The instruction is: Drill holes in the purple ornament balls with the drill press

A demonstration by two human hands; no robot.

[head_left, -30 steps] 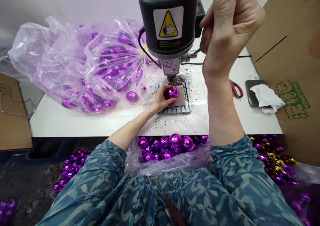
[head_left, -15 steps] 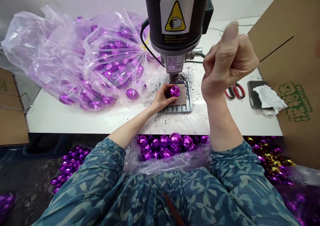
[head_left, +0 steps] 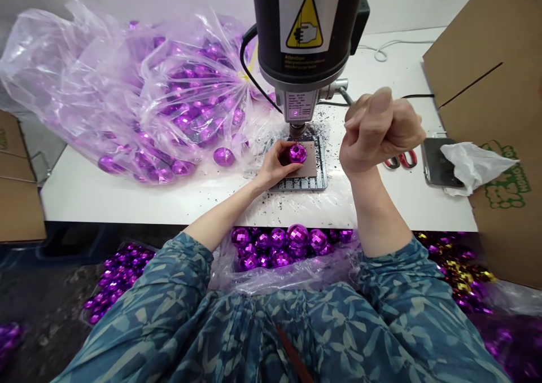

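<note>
A shiny purple faceted ball (head_left: 297,153) rests on a brown board (head_left: 310,166) on the metal base of a black drill press (head_left: 311,27). Thumb and fingers of my left hand (head_left: 277,166) close around the ball's left side, right under the drill chuck (head_left: 297,129). My right hand (head_left: 379,129) is raised to the right of the machine, its fingers curled round the end of the metal lever (head_left: 345,95); the grip itself is hidden inside the fist.
Purple balls fill a clear bag (head_left: 190,101) at the left, with one loose ball (head_left: 224,157) beside it. An open box of balls (head_left: 279,250) sits at my lap. Red-handled scissors (head_left: 400,160), a phone (head_left: 440,162), white tissue (head_left: 470,160) and a cardboard box (head_left: 486,78) stand right.
My right hand has moved down with the lever. My left hand keeps its hold on the ball. The tissue at the right has lifted and spread to the right.
</note>
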